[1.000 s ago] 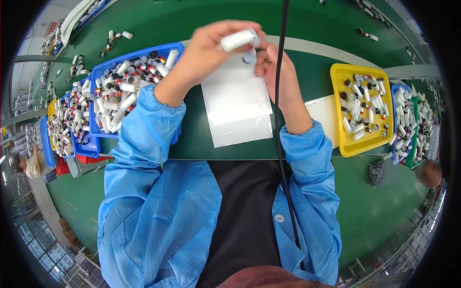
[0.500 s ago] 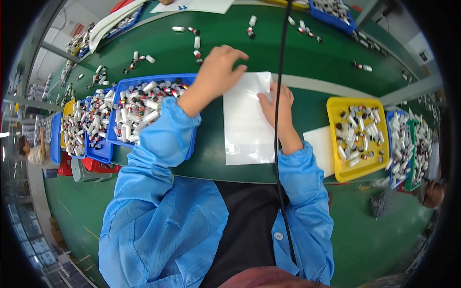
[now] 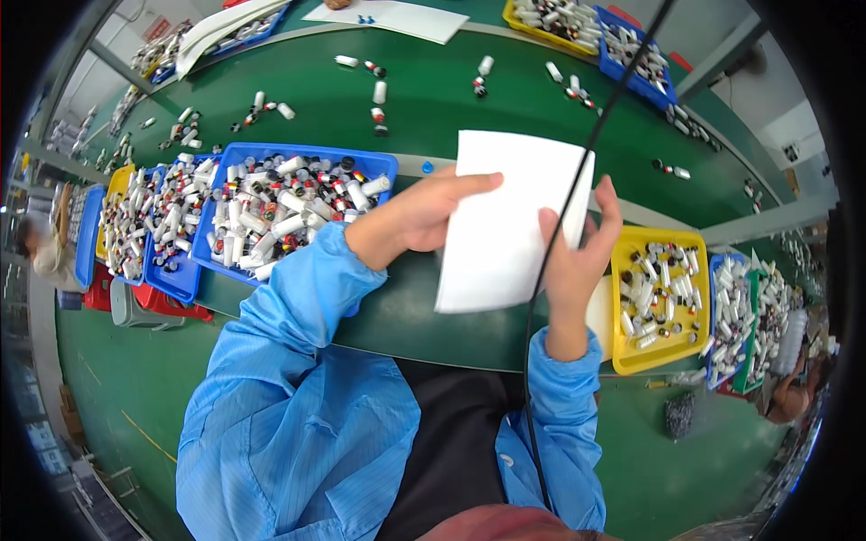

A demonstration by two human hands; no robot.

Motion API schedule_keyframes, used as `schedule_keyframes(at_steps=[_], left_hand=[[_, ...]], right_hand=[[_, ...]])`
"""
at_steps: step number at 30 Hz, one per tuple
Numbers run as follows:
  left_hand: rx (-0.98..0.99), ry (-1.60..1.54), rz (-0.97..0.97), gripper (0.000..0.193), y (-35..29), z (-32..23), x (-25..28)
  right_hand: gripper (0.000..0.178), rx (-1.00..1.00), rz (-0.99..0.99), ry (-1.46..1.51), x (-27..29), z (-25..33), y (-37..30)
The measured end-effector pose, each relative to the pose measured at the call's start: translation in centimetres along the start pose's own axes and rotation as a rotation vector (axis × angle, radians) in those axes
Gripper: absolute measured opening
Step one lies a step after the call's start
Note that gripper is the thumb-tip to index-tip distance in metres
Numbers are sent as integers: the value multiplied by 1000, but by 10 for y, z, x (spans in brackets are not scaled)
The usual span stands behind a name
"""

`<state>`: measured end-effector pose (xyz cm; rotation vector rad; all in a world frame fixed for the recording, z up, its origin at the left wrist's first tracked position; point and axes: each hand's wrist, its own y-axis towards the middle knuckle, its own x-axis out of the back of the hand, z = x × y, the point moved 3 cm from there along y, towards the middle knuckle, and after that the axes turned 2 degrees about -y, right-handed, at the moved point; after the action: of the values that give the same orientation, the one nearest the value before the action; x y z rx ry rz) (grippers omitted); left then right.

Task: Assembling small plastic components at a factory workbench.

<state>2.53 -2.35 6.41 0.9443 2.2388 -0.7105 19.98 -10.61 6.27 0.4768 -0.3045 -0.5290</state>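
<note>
A white rectangular sheet (image 3: 505, 230) is held up at a slight tilt over the green table, in front of my chest. My left hand (image 3: 424, 215) grips its left edge, with the thumb lying across the face and the other fingers partly hidden by the sheet. At the right edge is my right hand (image 3: 580, 266), its fingers spread. The right thumb lies over the sheet's face, while the index finger points up beyond the edge. Whether any right fingers touch the back cannot be seen. A black cable (image 3: 591, 135) crosses in front of the sheet.
On the left, a blue tray (image 3: 379, 162) is heaped with small white bottles with black and red parts. A yellow tray (image 3: 622, 356) on the right holds similar ones. More bottles (image 3: 380, 92) lie scattered across the table. Behind stands a white board (image 3: 406, 18).
The sheet, flat on the table before, is now raised and tilted. My left hand has come down to its left edge and closed on it. My right hand has shifted right, fingers spreading.
</note>
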Motion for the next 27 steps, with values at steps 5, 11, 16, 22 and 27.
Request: schedule_keyframes(at_steps=[5, 11, 16, 22, 27], left_hand=[[22, 116, 19, 49, 0, -5, 13], [-77, 554, -205, 28, 25, 10, 54], [27, 908, -233, 29, 26, 12, 63], [111, 890, -164, 35, 24, 8, 60], [164, 873, -190, 37, 24, 8, 62]], right_hand=[[40, -664, 383, 533, 5, 8, 3], [27, -738, 329, 469, 3, -70, -15], [15, -701, 294, 302, 1, -80, -19], [15, -716, 247, 277, 3, -85, -22], [27, -670, 195, 124, 2, -84, -23]])
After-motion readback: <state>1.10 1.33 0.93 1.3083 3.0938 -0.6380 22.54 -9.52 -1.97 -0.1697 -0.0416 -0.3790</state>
